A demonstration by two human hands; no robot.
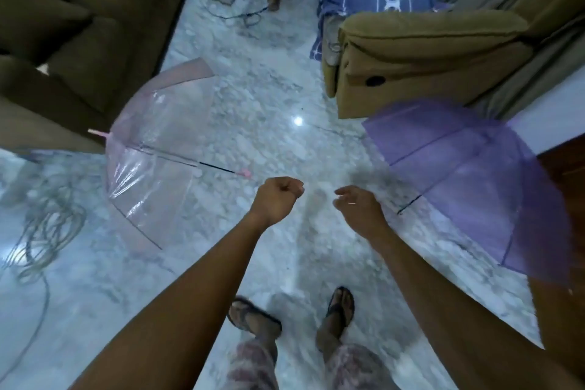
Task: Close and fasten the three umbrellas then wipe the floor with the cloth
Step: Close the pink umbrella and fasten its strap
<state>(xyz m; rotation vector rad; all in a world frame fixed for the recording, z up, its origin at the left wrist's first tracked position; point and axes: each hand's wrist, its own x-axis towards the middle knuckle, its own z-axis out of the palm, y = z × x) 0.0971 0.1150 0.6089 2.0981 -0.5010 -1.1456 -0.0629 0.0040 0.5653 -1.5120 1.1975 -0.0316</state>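
I stand on the marble floor [269, 111] with both arms out in front of me, between two umbrellas that lie open on their sides. My left hand [278, 196] is balled into a fist with nothing in it that I can see. My right hand [361, 209] is loose, fingers slack and a little curled, gripping nothing. The pink umbrella [152, 152] rests to my left against the foot of the sofa [63, 25], its canopy tipped so that the shaft runs out toward me and the handle [245, 172] ends just beyond my left fist, which makes it the easier one to pick up first. The purple umbrella [459, 174] lies to my right below the armchair [427, 66], its canopy facing me and its dark shaft tip near my right hand, though not touching it. I judge the task has hardly begun: neither canopy is folded or strapped, and I see no third umbrella and no cloth from here. A cable [47, 231] coils on the floor far left, well apart from the pink canopy; I would watch my feet near it when I come to wipe
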